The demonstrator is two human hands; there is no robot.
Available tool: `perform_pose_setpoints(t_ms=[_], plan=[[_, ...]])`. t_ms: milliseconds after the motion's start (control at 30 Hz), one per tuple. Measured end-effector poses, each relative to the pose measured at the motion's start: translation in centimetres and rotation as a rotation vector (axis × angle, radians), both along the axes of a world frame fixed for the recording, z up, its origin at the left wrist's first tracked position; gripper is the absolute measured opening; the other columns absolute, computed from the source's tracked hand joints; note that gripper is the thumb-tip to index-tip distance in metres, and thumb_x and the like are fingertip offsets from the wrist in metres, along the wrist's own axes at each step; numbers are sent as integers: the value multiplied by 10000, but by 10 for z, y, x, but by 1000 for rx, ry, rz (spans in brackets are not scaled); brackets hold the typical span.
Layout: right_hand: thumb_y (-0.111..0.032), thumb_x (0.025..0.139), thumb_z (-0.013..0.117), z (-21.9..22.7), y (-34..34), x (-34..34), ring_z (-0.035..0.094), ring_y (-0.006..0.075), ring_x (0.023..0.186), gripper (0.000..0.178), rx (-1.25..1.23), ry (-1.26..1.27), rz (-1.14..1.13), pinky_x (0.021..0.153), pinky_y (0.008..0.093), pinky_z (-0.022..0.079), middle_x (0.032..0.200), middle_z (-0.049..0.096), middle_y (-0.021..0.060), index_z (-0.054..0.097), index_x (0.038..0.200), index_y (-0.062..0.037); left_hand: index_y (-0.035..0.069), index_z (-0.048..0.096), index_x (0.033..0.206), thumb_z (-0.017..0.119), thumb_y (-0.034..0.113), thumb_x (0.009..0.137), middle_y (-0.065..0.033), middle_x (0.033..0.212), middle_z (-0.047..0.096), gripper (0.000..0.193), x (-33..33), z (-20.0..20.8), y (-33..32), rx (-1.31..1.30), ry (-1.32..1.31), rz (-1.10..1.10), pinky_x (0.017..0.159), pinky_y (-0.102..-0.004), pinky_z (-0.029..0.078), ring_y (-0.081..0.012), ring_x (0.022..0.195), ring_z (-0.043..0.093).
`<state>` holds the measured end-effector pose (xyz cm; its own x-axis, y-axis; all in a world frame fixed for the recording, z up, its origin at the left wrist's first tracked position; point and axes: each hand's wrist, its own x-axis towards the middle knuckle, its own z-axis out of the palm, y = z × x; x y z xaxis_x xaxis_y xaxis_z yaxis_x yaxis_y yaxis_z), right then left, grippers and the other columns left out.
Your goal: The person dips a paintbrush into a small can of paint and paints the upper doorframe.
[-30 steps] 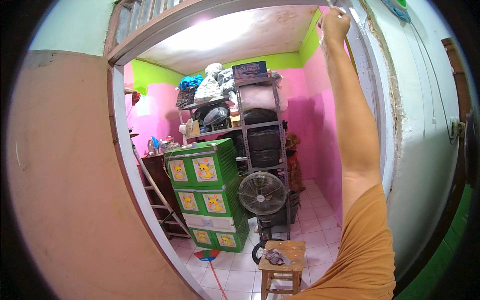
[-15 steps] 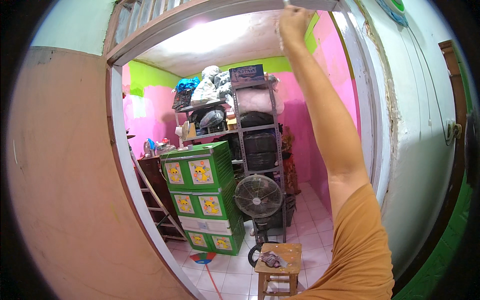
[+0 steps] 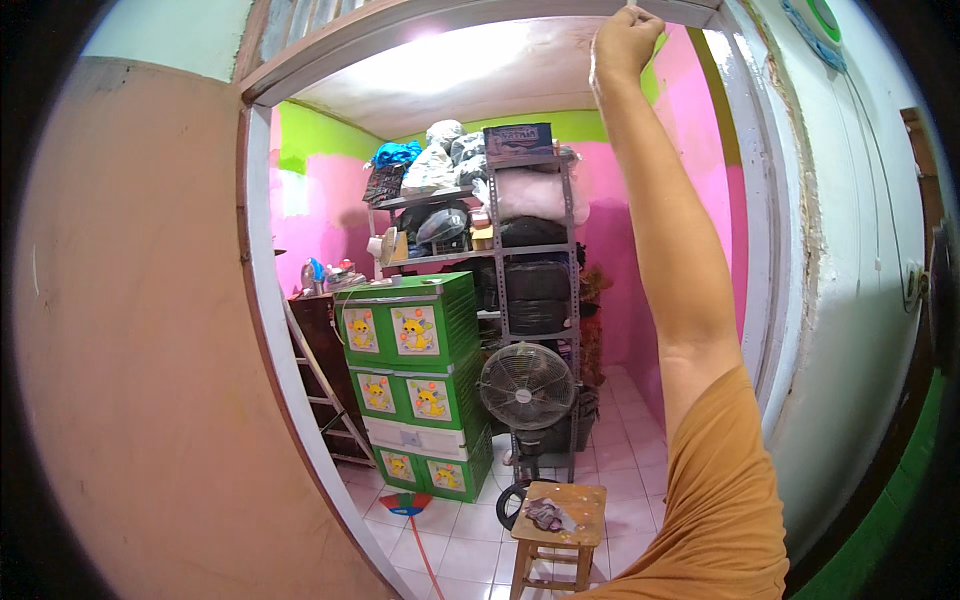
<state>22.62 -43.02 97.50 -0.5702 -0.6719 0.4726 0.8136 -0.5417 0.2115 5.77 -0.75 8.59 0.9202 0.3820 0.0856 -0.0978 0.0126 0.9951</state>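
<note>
My right hand (image 3: 628, 42) is raised high, up against the pale grey top beam (image 3: 440, 38) of a doorway. Its fingers are closed round a thin, whitish thing that pokes up to the picture's upper edge. Most of that thing is cut off or covered by the fingers, so its kind does not show. The bare forearm rises from an orange-brown sleeve (image 3: 700, 490) at the lower right. Nothing of my left hand is visible.
Past the doorway stand a green drawer cabinet (image 3: 410, 365), a black fan (image 3: 528, 387) and a loaded metal shelf (image 3: 572, 240). A wooden stool (image 3: 570, 495) bearing a crumpled rag (image 3: 548, 515) is nearer. A broom (image 3: 405, 503) and a ladder (image 3: 318, 375) are at the left.
The room has shifted right in the picture as my view turned slightly left. My right hand appears farther right too, still raised by the beam with its fingers closed.
</note>
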Motion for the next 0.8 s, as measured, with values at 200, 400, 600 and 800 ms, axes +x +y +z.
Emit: perform_pose_setpoints(t_ms=[200,400,600,800], plan=[[-244,1025,467,-9,84,36,629,467,955,251,-120,266,39,826,519,476,979,656,282,485,1162,-34,129,349,1380,803,-4,750,-159,1325,483,788,-3,-29,22,-790,128,55,889,-436,554,-255,1197,541],[-263,1056,407,-36,185,56,622,502,912,232,-353,344,131,771,551,458,910,644,302,448,1148,-53,85,394,1376,831,29,755,-129,1276,555,761,-34,-25,32,130,-19,128,907,-364,533,-243,1142,587],[-252,1053,393,-36,259,77,615,527,920,230,-426,420,163,779,574,456,904,643,332,443,1162,-56,78,413,1370,883,102,739,-107,1205,609,786,-60,-30,54,45,7,211,906,-343,530,-202,1068,625],[-279,1046,387,-37,326,110,606,543,919,295,-448,494,134,800,591,464,930,639,361,444,1191,-28,33,450,1338,884,140,751,-128,1214,611,739,-94,-13,76,132,84,315,914,-353,538,-208,1085,625]])
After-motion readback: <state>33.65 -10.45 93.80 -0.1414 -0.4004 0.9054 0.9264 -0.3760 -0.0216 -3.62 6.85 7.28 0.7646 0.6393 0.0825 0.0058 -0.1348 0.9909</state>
